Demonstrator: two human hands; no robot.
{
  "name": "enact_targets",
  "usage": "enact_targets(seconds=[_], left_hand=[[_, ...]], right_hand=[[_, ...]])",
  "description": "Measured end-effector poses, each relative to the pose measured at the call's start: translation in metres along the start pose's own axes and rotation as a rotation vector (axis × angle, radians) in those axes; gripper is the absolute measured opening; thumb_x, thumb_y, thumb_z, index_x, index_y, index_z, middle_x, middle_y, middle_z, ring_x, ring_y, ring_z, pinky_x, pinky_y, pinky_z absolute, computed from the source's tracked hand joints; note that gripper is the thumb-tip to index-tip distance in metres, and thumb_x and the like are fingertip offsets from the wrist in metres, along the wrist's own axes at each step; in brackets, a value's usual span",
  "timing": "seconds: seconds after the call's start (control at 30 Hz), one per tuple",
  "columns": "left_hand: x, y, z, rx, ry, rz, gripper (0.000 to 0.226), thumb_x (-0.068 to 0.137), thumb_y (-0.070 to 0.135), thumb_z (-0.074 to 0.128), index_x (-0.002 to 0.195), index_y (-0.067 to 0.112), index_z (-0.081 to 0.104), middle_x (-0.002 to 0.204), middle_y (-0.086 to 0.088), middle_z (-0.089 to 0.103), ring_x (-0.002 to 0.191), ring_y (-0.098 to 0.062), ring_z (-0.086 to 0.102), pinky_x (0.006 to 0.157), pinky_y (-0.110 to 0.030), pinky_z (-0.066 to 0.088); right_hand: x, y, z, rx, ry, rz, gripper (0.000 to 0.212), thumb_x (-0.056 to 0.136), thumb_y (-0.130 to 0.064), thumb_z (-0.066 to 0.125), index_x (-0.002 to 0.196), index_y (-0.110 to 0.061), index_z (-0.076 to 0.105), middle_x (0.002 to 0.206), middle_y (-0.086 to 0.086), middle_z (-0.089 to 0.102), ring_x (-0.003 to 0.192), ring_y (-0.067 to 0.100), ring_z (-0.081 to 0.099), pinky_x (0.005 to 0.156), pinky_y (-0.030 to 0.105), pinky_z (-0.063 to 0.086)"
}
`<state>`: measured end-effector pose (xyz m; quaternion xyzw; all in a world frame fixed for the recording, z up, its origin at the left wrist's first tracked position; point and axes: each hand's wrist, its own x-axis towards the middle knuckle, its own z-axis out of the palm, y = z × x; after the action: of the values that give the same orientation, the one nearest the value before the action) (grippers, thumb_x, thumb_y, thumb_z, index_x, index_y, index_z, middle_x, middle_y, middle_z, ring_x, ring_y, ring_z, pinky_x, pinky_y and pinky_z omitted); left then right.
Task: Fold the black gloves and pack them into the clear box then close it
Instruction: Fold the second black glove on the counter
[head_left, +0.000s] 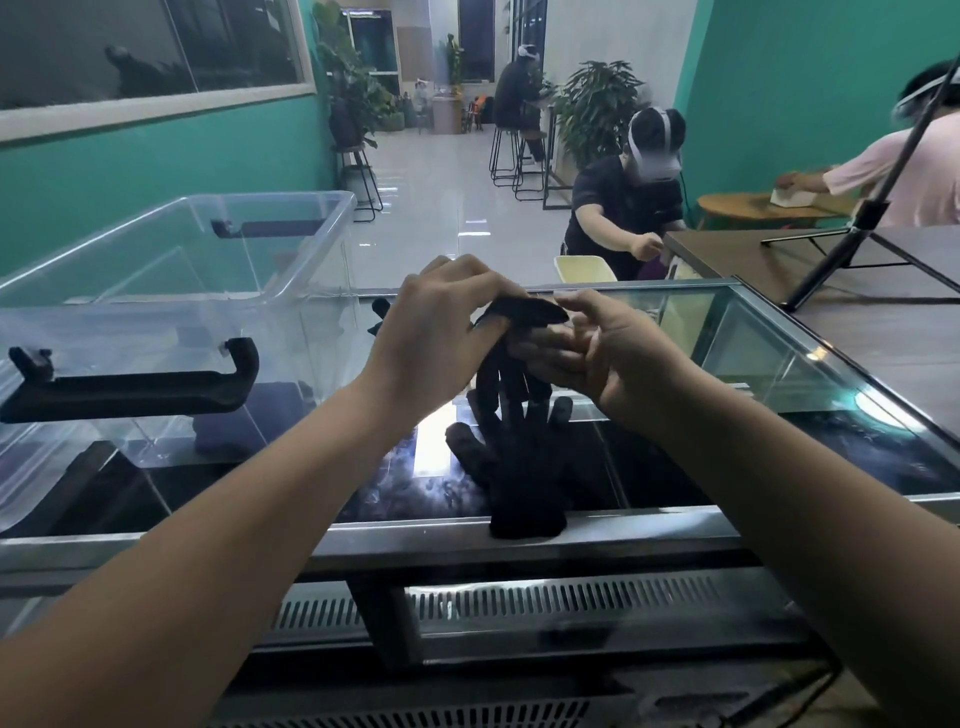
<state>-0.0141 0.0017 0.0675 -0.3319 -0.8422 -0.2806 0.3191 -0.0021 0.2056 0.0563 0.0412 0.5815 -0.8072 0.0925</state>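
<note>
glass worktop (519, 540) spanning the frame, metal-rimmed. on its left side the clear box (171, 291), open at the top, black latch handle (130, 389) on the near wall; no lid made out. at the middle, raised above the glass, left hand (436, 338) and right hand (613, 358) close together on the held glove (524, 312): left fingers (467, 280) pinched over its upper fold, right fingers (545, 358) curled round it from below, glove digits dangling down. directly beneath, the flat glove (519, 467) on the worktop, long axis running away from the body, cuff over the near rim, digits pointing away. judged mid-fold on the first of the pair, nothing packed yet. box well apart to the left of the grip, so left hand nearer for the carry; flat glove below, about equally near both hands.
</note>
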Motion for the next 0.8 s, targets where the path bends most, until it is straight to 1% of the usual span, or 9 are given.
enact_targets(seconds=[0.07, 0.2, 0.27, 0.33, 0.4, 0.47, 0.6, 0.67, 0.8], left_hand=[[0.004, 0.003, -0.001, -0.044, 0.021, -0.026, 0.029, 0.095, 0.029, 0.061, 0.113, 0.023, 0.083, 0.101, 0.002, 0.073, 0.093, -0.022, 0.068, 0.085, -0.046, 0.058], [0.011, 0.010, -0.005, -0.122, 0.048, -0.013, 0.019, 0.097, 0.018, 0.073, 0.112, 0.022, 0.083, 0.099, 0.004, 0.069, 0.086, -0.018, 0.067, 0.082, -0.036, 0.058], [0.010, 0.016, -0.007, -0.149, 0.040, 0.000, 0.020, 0.096, 0.018, 0.074, 0.113, 0.024, 0.083, 0.098, 0.004, 0.067, 0.086, -0.018, 0.065, 0.081, -0.031, 0.056], [0.006, 0.021, -0.008, -0.183, 0.004, 0.008, 0.021, 0.095, 0.019, 0.073, 0.113, 0.026, 0.083, 0.098, 0.003, 0.066, 0.084, -0.018, 0.065, 0.079, -0.028, 0.054], [-0.002, 0.023, -0.008, -0.203, -0.046, 0.007, 0.023, 0.094, 0.016, 0.073, 0.112, 0.027, 0.082, 0.098, 0.002, 0.066, 0.082, -0.018, 0.065, 0.076, -0.027, 0.053], [-0.012, 0.023, -0.006, -0.201, -0.081, 0.003, 0.026, 0.090, 0.011, 0.075, 0.110, 0.024, 0.083, 0.097, 0.002, 0.068, 0.082, -0.017, 0.067, 0.076, -0.029, 0.054], [-0.038, 0.020, -0.001, -0.207, -0.126, -0.005, 0.027, 0.083, 0.005, 0.079, 0.106, 0.019, 0.083, 0.096, 0.001, 0.071, 0.086, -0.019, 0.071, 0.079, -0.040, 0.059], [-0.052, 0.019, 0.002, -0.207, -0.144, -0.015, 0.025, 0.084, 0.004, 0.082, 0.105, 0.018, 0.082, 0.097, 0.002, 0.071, 0.087, -0.019, 0.071, 0.079, -0.040, 0.060], [-0.079, 0.020, 0.010, -0.194, -0.158, -0.073, 0.023, 0.085, 0.010, 0.081, 0.105, 0.021, 0.083, 0.098, 0.006, 0.071, 0.088, -0.017, 0.072, 0.078, -0.041, 0.060]], right_hand=[[-0.006, 0.003, -0.002, -0.069, -0.048, 0.065, 0.048, 0.105, -0.047, 0.048, 0.100, -0.001, 0.057, 0.112, 0.025, 0.079, 0.105, 0.034, 0.080, 0.075, 0.032, 0.065], [-0.014, 0.006, -0.005, -0.097, -0.218, 0.202, 0.090, 0.101, -0.076, 0.028, 0.096, 0.006, 0.067, 0.124, 0.032, 0.073, 0.118, 0.040, 0.074, 0.101, 0.044, 0.057], [-0.012, 0.006, -0.005, -0.056, -0.282, 0.251, 0.107, 0.096, -0.085, 0.023, 0.120, 0.008, 0.070, 0.130, 0.031, 0.071, 0.125, 0.040, 0.070, 0.111, 0.047, 0.050], [-0.006, 0.007, -0.006, 0.010, -0.344, 0.267, 0.114, 0.093, -0.090, 0.023, 0.144, 0.006, 0.058, 0.142, 0.030, 0.064, 0.136, 0.041, 0.062, 0.121, 0.050, 0.041], [0.000, 0.009, -0.006, 0.093, -0.347, 0.274, 0.109, 0.092, -0.090, 0.029, 0.146, 0.000, 0.057, 0.144, 0.026, 0.061, 0.137, 0.040, 0.059, 0.123, 0.052, 0.038], [0.003, 0.009, -0.006, 0.159, -0.337, 0.261, 0.097, 0.093, -0.088, 0.035, 0.130, -0.005, 0.066, 0.131, 0.023, 0.065, 0.123, 0.038, 0.065, 0.115, 0.050, 0.047], [-0.003, 0.009, -0.002, 0.114, -0.255, 0.167, 0.091, 0.103, -0.074, 0.031, 0.090, 0.001, 0.082, 0.094, 0.020, 0.079, 0.085, 0.030, 0.078, 0.078, 0.036, 0.064], [0.002, 0.012, -0.006, 0.103, -0.203, 0.129, 0.083, 0.104, -0.068, 0.038, 0.078, -0.003, 0.083, 0.085, 0.017, 0.078, 0.078, 0.026, 0.078, 0.079, 0.034, 0.063], [0.012, 0.021, -0.017, 0.178, -0.237, 0.229, 0.077, 0.096, -0.069, 0.053, 0.116, 0.004, 0.069, 0.106, 0.021, 0.074, 0.098, 0.033, 0.076, 0.097, 0.045, 0.061]])
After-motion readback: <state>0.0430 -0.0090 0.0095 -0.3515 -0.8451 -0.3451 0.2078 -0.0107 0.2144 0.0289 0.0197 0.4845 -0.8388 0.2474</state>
